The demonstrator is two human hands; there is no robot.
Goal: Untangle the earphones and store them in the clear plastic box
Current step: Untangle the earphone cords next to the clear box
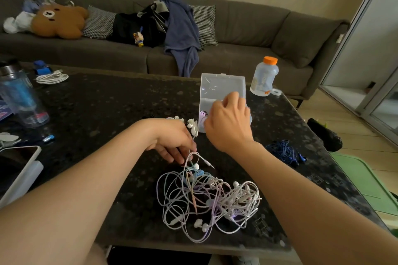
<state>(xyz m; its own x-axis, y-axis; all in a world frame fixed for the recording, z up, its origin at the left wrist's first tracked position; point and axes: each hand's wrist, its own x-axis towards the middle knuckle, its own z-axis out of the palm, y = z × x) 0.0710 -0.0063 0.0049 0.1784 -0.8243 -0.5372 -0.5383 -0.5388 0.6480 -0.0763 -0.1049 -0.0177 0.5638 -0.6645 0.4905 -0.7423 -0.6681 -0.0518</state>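
Resting on one table [103, 112] are one earphone tangle [206, 198] and one clear box [223, 86].

A loose tangle of earphones [206, 198], white, lilac and pale blue cords knotted together with small buds showing, lies flat at lower centre. Above it, right of centre, the clear plastic box [223, 86] sits with its lid standing open and a lilac earphone [202, 115] partly inside. A white pair [192, 126] shows just left of the box, and a dark blue bundle [284, 151] lies at the right.
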